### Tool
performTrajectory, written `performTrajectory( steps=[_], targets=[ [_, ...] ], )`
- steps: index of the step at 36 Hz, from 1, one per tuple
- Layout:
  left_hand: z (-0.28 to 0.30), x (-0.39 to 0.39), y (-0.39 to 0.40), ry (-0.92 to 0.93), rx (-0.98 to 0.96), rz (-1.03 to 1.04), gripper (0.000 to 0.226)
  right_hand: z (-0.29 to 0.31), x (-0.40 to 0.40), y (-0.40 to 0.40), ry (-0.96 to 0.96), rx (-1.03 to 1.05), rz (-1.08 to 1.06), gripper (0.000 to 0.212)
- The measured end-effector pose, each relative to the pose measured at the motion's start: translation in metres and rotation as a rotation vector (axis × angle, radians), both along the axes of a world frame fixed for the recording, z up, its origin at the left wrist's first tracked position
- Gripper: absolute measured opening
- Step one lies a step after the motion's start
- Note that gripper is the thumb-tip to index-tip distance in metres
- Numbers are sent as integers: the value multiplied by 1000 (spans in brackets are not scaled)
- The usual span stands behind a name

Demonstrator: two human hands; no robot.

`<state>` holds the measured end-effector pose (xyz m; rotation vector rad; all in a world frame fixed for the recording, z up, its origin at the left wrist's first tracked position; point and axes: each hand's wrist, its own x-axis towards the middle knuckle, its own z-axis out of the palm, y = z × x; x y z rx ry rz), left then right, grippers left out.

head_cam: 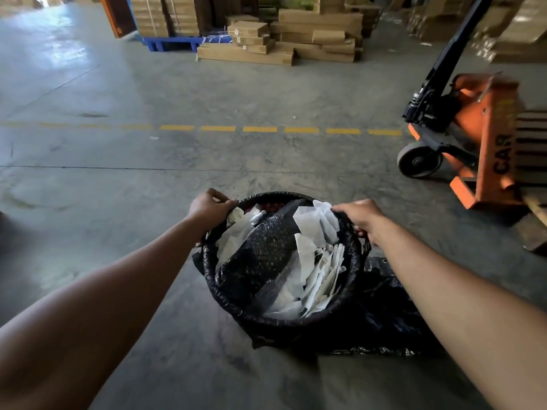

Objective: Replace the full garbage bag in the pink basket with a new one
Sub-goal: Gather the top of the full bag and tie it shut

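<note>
A round basket stands on the concrete floor in front of me, lined with a black garbage bag [236,306] whose edge is folded over the rim. Only a bit of the pink basket [268,206] shows through at the far rim. The bag is full of white paper scraps [313,255] and dark plastic wrap. My left hand [208,206] pinches the bag's edge at the far-left rim. My right hand [359,216] grips the bag's edge at the far-right rim. Another black bag [393,315] lies crumpled on the floor to the right of the basket.
An orange pallet jack [479,143] stands close on the right, its wheel near the basket. A dashed yellow line [260,129] crosses the floor ahead. Stacks of flat cardboard boxes [284,39] and a blue pallet [171,42] sit at the back.
</note>
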<state>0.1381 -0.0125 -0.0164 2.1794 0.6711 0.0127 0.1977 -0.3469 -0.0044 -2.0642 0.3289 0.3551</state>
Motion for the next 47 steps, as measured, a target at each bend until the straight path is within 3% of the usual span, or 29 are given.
performTrajectory(
  steps=[3,7,11,15,21,25,29,32,35,37,40,43,44,47],
  targets=[
    [-2,-3,-1,-34,141,-12,24,-4,1,10,-75,-214,-59,24],
    [-6,-8,-4,-160,77,10,24,-7,1,18,-131,-144,-206,20],
    [-13,-13,-6,-295,-165,42,18,-10,-1,26,-211,71,-231,12],
    [-16,-16,-10,-335,-433,151,15,-11,-5,25,-222,383,-251,18],
    [-14,1,-9,-217,-467,267,25,-8,-6,16,-114,667,-271,6],
    [-10,12,-9,-145,-418,296,29,-5,-9,9,70,807,-256,26],
    [-7,1,-18,-270,-504,232,23,-8,-12,1,59,798,-255,24],
    [-1,-11,-8,-325,-798,188,31,-8,-9,1,-96,669,-267,7],
    [3,-25,16,-272,-989,122,42,-6,-8,4,-157,564,-208,12],
    [3,-35,20,-233,-923,77,43,-3,-8,0,-171,543,-177,11],
    [2,-58,26,-233,-496,85,31,9,-18,-15,-209,533,-176,12],
    [-1,-83,36,-180,-316,36,40,16,-32,-42,-195,525,-131,9],
    [1,-92,36,-136,-278,11,42,18,-40,-50,-160,481,-89,15],
    [4,-119,35,55,-272,-41,54,12,-70,-70,-2,174,64,61]
  ],
)
